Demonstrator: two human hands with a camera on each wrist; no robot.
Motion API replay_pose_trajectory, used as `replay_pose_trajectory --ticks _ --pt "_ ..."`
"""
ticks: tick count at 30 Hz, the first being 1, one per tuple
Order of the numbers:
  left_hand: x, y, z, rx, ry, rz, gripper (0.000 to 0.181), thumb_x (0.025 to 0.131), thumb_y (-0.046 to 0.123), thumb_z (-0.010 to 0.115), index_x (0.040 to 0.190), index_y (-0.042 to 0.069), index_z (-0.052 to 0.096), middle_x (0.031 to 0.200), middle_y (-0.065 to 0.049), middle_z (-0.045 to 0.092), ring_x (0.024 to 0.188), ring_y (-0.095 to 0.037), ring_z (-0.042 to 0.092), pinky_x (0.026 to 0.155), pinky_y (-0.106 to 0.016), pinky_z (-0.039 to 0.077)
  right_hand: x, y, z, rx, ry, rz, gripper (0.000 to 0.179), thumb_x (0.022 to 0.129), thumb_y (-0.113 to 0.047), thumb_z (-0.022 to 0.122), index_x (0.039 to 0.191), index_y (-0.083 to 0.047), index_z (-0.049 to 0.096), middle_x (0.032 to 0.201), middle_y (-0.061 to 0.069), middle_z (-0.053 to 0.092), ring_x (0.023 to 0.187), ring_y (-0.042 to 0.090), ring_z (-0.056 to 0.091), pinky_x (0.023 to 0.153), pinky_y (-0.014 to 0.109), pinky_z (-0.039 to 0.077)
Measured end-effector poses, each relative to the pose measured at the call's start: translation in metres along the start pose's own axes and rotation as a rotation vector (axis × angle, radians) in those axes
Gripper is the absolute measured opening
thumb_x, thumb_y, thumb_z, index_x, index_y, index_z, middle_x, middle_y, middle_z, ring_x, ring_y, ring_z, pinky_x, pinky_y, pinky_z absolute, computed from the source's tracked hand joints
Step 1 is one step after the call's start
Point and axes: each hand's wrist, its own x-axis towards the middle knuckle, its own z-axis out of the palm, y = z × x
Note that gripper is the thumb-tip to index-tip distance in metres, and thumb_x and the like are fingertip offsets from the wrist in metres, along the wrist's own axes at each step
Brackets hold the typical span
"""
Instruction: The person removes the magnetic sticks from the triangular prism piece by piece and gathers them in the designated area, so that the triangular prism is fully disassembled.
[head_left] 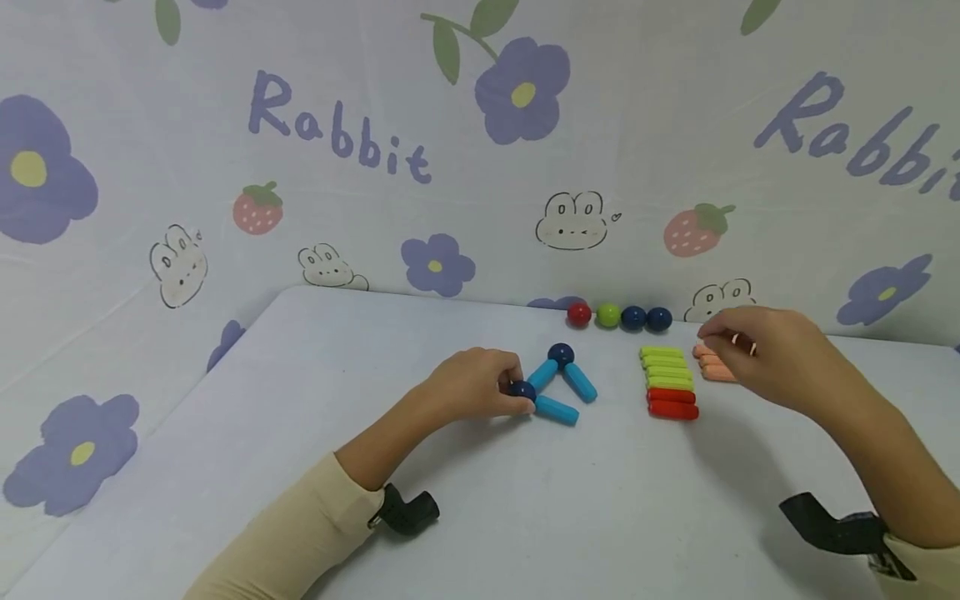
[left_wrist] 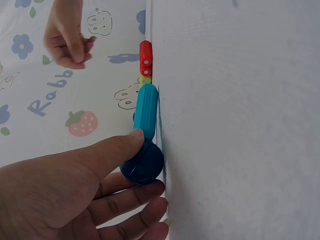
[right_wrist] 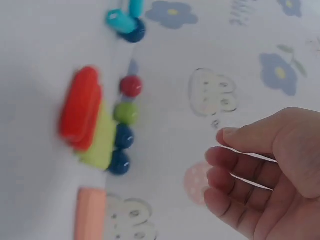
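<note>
My left hand (head_left: 472,383) pinches a dark blue ball (left_wrist: 146,164) between thumb and fingers at the table's middle. A light blue stick (head_left: 557,410) juts from that ball to the right. Another blue stick (head_left: 543,376) runs from it up to a second dark blue ball (head_left: 561,356), from which a third blue stick (head_left: 581,382) slants down; its lower end stands apart from the first stick's. Raised above the orange sticks (head_left: 717,369), my right hand (head_left: 772,354) has loosely bent fingers and holds nothing, as the right wrist view shows (right_wrist: 270,175).
Yellow-green sticks (head_left: 666,368) and red sticks (head_left: 672,409) lie in a column right of the blue frame. Along the back edge sit a red ball (head_left: 579,314), a green ball (head_left: 608,315) and two dark blue balls (head_left: 658,319). A patterned cloth (head_left: 480,200) hangs behind the white table (head_left: 525,517).
</note>
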Motion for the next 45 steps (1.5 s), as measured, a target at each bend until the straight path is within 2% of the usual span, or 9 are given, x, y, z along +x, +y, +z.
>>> replay_pose_trajectory --ticks 2,4,9,14,20,25,30,37,45 --pt "0.000 0.000 0.000 0.004 0.000 -0.004 0.027 0.087 0.035 0.079 0.099 0.014 0.070 0.081 0.005 0.063 0.077 -0.012 0.057 0.065 -0.026 0.047 0.003 -0.007 -0.003 0.014 0.019 -0.024 0.014 0.087 0.000 0.073 0.101 -0.001 0.074 0.086 0.004 0.068 0.075 0.021 0.057 0.056 0.028 0.049" --pt "0.000 -0.001 0.000 0.009 0.001 -0.011 0.028 0.087 0.036 0.079 0.101 0.013 0.070 0.081 0.005 0.063 0.077 -0.012 0.057 0.066 -0.026 0.047 0.007 -0.018 0.000 0.033 -0.008 -0.046 0.014 0.087 -0.002 0.074 0.101 -0.002 0.075 0.087 0.003 0.069 0.076 0.020 0.059 0.058 0.027 0.051" --pt "-0.001 -0.001 0.001 0.006 -0.006 -0.014 0.029 0.087 0.036 0.079 0.102 0.013 0.070 0.081 0.006 0.063 0.078 -0.012 0.057 0.068 -0.027 0.047 0.020 -0.054 0.025 0.052 -0.165 -0.113 0.011 0.087 -0.008 0.077 0.097 -0.008 0.076 0.085 -0.005 0.068 0.076 0.015 0.060 0.064 0.029 0.053" --pt "-0.001 -0.001 0.002 -0.015 -0.012 -0.002 0.028 0.087 0.035 0.079 0.101 0.013 0.070 0.080 0.007 0.063 0.078 -0.012 0.057 0.068 -0.027 0.046 0.034 -0.083 0.053 0.023 -0.277 -0.191 0.007 0.087 -0.010 0.078 0.094 -0.011 0.077 0.083 -0.006 0.067 0.075 0.014 0.059 0.067 0.028 0.053" --pt "-0.001 -0.001 0.001 -0.023 0.001 0.021 0.026 0.087 0.033 0.080 0.098 0.013 0.069 0.079 0.007 0.064 0.075 -0.011 0.058 0.067 -0.027 0.046 0.048 -0.101 0.075 0.004 -0.354 -0.127 0.010 0.086 -0.016 0.080 0.094 -0.010 0.078 0.076 -0.005 0.066 0.074 0.014 0.057 0.068 0.028 0.053" --pt "0.000 0.000 0.000 -0.021 -0.002 0.024 0.026 0.087 0.034 0.080 0.098 0.013 0.069 0.079 0.007 0.064 0.075 -0.011 0.058 0.067 -0.027 0.046 0.051 -0.101 0.087 0.012 -0.371 -0.112 0.005 0.085 -0.012 0.081 0.087 -0.009 0.077 0.069 -0.006 0.062 0.068 0.014 0.054 0.064 0.025 0.051" --pt "0.000 0.001 -0.001 -0.022 -0.001 0.016 0.027 0.086 0.033 0.080 0.098 0.012 0.069 0.080 0.006 0.065 0.075 -0.011 0.058 0.067 -0.027 0.047 0.051 -0.100 0.088 0.026 -0.360 -0.125 0.005 0.086 -0.009 0.079 0.083 -0.008 0.075 0.066 -0.005 0.059 0.066 0.014 0.053 0.063 0.025 0.050" --pt "-0.001 0.003 -0.001 -0.011 -0.007 0.004 0.028 0.086 0.035 0.080 0.100 0.012 0.069 0.080 0.005 0.064 0.076 -0.012 0.058 0.066 -0.027 0.046 0.040 -0.094 0.074 0.037 -0.460 -0.066 0.011 0.088 -0.007 0.076 0.080 -0.010 0.070 0.067 -0.003 0.055 0.067 0.014 0.052 0.062 0.027 0.046" --pt "0.000 0.002 -0.001 0.010 -0.009 -0.006 0.030 0.087 0.037 0.079 0.101 0.013 0.070 0.080 0.005 0.063 0.076 -0.013 0.057 0.066 -0.027 0.046 0.012 -0.065 0.051 0.068 -0.534 -0.018 0.020 0.085 -0.004 0.077 0.073 -0.016 0.066 0.065 -0.005 0.053 0.066 0.013 0.049 0.059 0.028 0.042"
